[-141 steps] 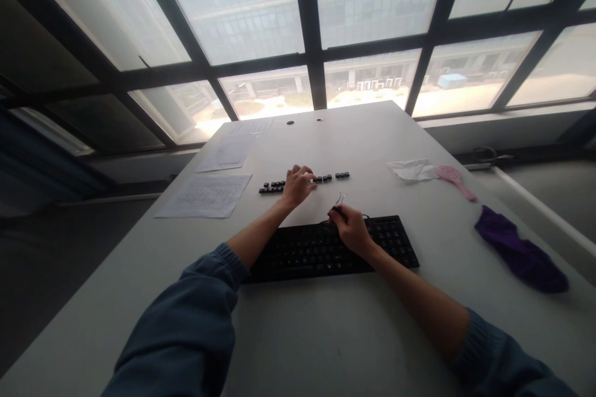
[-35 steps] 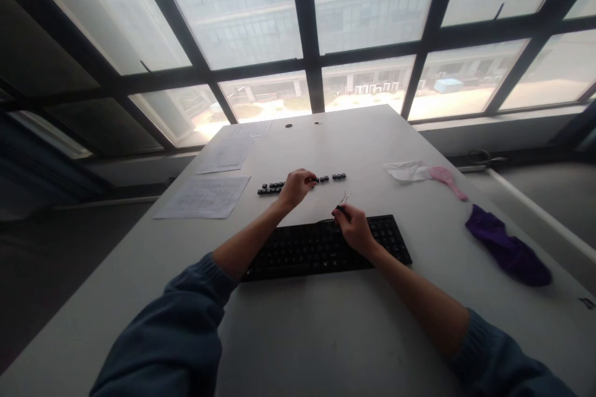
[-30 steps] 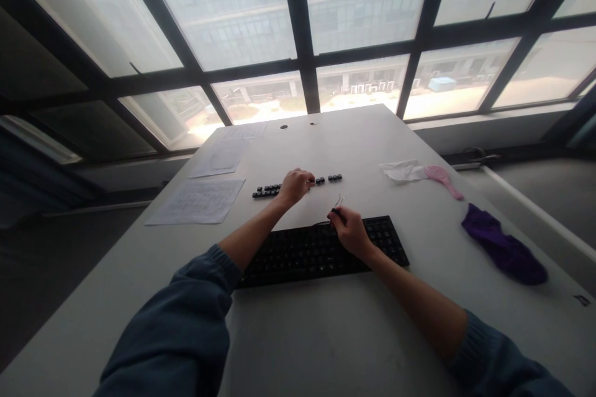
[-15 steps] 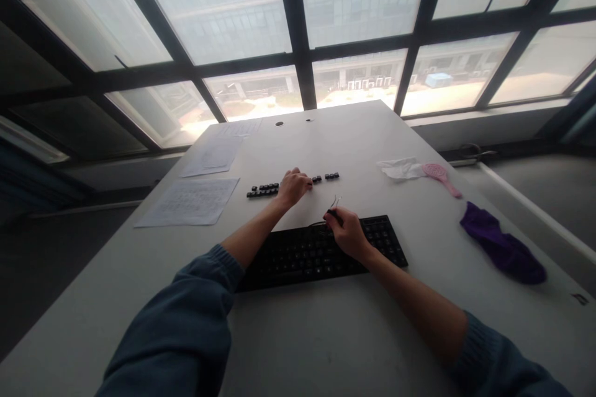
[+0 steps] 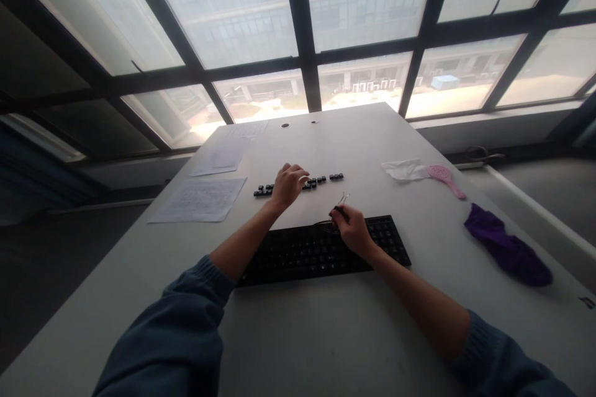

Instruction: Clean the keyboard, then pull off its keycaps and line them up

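Note:
My left hand [image 5: 288,186] hovers over the rows of loose black keycaps [image 5: 311,184], its fingers loosely bent and thumb apart from them; I see nothing held in it. Part of the rows is hidden behind this hand. Closed around the dark handle of a wire keycap puller [image 5: 343,200], my right hand [image 5: 354,231] is above the right part of the black keyboard [image 5: 298,254]. The puller's thin wire prongs point up and away from me. The keyboard lies flat on the white table, partly covered by both forearms, its cable at the back edge.
Written sheets of paper [image 5: 200,200] lie at the left. On the right are a white tissue [image 5: 404,170], a pink hairbrush-shaped object [image 5: 444,180] and a purple cloth [image 5: 507,248]. Large windows stand behind the table's far edge, near a cable hole [image 5: 285,125].
My left hand has shifted slightly and its fingers have spread away from the keycaps. The right hand keeps its grip on the puller. The whole view has shifted a little.

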`<state>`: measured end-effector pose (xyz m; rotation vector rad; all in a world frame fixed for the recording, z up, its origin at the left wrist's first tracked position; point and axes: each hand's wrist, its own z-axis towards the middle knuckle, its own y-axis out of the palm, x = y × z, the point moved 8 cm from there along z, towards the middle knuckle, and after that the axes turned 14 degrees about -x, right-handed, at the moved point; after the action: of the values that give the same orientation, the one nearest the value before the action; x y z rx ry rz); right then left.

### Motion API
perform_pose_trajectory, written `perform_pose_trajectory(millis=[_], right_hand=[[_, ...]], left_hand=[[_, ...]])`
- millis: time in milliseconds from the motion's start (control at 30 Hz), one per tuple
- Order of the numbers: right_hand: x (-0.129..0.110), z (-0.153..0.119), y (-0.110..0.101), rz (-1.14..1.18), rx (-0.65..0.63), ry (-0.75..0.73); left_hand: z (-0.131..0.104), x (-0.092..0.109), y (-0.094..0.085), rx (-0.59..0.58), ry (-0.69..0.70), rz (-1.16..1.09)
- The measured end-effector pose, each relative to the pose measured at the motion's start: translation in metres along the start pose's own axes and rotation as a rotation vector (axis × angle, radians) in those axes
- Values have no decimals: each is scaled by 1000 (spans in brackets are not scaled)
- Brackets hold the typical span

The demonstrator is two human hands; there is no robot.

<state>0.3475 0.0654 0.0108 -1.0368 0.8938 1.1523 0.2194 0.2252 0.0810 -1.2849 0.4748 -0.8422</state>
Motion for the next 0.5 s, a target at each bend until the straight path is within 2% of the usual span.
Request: perform_pose_trajectory(millis=[100,167,267,367,500], right_hand=[[5,1,-8,161,89,27],[7,1,-19,257,198,38],[5,-2,-36,276,309,23],[1,-7,-49,234,332,17],[3,-15,-58,178,318,44]], left_hand=[[-22,20,-12,13,-18,-78],[-39,40,-12,-14,-10,-155],[-66,75,1,-120,22,-277],[-87,102,19,-205,57,-339],[-98,112,37,-242,49,-365]])
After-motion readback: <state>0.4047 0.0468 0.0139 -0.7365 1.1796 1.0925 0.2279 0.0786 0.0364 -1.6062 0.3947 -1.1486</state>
